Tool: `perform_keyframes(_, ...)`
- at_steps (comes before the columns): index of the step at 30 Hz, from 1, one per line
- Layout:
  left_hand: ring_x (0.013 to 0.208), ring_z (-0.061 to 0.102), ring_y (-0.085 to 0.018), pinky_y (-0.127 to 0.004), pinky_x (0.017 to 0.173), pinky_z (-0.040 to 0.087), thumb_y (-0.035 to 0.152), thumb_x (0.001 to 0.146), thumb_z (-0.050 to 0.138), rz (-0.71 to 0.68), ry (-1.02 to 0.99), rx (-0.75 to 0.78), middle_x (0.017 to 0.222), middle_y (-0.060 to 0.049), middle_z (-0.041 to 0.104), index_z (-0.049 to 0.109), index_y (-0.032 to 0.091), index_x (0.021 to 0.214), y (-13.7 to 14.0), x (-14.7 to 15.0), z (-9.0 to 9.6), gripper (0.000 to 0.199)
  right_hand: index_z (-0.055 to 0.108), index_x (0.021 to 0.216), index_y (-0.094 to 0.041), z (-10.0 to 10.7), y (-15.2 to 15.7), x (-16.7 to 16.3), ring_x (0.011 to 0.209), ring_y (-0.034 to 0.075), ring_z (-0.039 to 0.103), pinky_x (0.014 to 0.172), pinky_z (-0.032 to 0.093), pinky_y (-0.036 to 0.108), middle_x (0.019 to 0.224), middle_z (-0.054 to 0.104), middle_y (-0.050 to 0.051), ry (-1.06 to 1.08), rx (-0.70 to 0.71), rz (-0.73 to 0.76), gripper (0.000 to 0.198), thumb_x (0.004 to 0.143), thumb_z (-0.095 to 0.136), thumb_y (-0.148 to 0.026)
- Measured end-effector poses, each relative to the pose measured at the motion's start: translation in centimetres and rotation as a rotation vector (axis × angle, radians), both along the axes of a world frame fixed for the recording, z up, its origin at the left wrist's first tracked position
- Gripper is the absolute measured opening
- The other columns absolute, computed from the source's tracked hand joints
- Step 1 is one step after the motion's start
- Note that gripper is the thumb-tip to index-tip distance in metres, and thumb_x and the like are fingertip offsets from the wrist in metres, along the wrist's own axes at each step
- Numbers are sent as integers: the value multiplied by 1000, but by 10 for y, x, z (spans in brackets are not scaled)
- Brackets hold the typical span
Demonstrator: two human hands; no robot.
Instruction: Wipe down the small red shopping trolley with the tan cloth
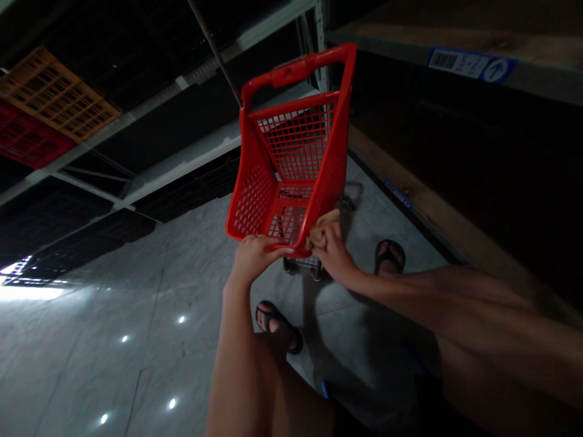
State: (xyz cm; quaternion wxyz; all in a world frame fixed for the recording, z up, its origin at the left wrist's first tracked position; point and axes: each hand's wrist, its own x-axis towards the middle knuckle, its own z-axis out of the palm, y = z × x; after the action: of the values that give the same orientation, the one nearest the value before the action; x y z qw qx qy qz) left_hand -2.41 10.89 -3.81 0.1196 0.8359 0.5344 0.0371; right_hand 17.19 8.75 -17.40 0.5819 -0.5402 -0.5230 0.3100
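Observation:
In front of me stands a red plastic shopping cart (296, 182) with grid walls, its handle (296, 70) at the far end. My left hand (255, 258) grips the near rim of the basket, thumb lying along the edge. A crumpled tan cloth (321, 233) is bunched in my right hand (331, 246), pressed against the outside of the basket near its right front corner. Small casters show under the near end of the cart. The basket holds nothing that I can make out.
A metal rack on the left carries a yellow crate (59, 94) and a red crate (30, 136). Dark shelving on the right bears a blue-and-white label (473, 65). My sandalled feet (277, 325) stand on the grey floor (150, 340) near the cart.

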Motion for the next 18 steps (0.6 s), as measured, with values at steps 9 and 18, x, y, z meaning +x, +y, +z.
perform_keyframes(9,87,72,-25,-30,74,46,64,88,68,218,78,74,86,-4,80,84,33,99,-6,35,-1,37,52,109,-27,64,33,32,97,19,65,87,57,36,107,65,1,125,123,-67,39,74,66,-16)
perform_keyframes(18,107,71,-22,-37,99,50,39,101,60,-71,-195,217,110,-5,80,78,25,111,-6,33,-9,25,50,109,-25,-15,10,53,107,20,61,104,50,43,113,59,7,82,69,-269,25,87,59,-33)
